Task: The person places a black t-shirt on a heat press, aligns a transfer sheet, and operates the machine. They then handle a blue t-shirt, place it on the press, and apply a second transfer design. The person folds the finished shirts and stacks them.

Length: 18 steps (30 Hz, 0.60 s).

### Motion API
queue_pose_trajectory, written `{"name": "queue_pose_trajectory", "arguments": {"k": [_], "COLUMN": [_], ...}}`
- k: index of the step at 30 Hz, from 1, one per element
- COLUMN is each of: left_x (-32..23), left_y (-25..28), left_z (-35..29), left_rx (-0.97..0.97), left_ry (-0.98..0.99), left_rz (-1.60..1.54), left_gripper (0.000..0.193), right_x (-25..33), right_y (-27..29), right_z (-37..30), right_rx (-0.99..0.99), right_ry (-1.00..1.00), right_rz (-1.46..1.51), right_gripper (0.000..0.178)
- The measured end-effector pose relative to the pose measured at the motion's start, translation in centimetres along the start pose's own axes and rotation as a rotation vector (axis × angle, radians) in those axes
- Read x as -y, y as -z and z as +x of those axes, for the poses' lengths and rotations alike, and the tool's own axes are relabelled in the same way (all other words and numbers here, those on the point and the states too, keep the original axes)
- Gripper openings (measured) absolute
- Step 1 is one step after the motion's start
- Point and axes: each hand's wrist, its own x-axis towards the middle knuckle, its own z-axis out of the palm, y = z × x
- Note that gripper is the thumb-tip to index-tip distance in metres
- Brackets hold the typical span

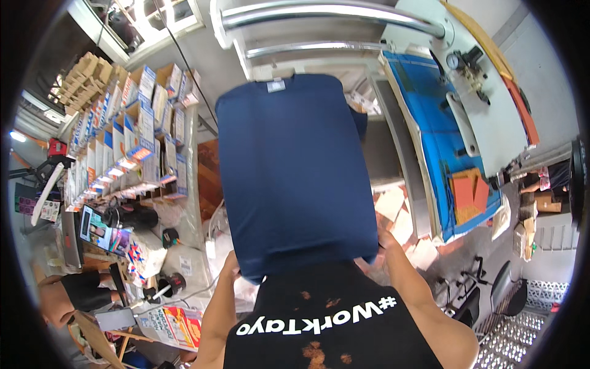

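Note:
A navy blue T-shirt lies spread and nearly smooth in front of me, its collar with a white label at the far end and its hem near my body. At the near left corner of the hem is my left hand, closed on the cloth's edge. My right hand grips the shirt's near right side. The fabric partly hides the fingers of both hands. One sleeve hangs down at the shirt's far right. Whatever supports the shirt underneath is covered by it.
Chrome bars cross beyond the collar. A machine with a blue padded surface and a pressure gauge stands right, orange pieces on it. Shelves of boxes and a laptop are left. Another person is lower left; a chair stands lower right.

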Motion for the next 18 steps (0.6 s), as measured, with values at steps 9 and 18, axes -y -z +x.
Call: {"name": "queue_pose_trajectory", "arguments": {"k": [9,18], "left_x": [-24.9,-35.2], "left_y": [-1.3,2.6], "left_z": [11.8,21.7], "left_rx": [0.369,0.133], "left_ry": [-0.221,-0.354], "left_rz": [-0.316,-0.541], "left_gripper": [0.088,0.051], "right_x": [20.0,28.7], "right_y": [-15.1,-16.2], "right_z": [11.9,22.3], "right_rx": [0.275,-0.044], "right_ry": [0.188,0.437], "right_rz": [0.008,0.367], "right_gripper": [0.087,0.049]}}
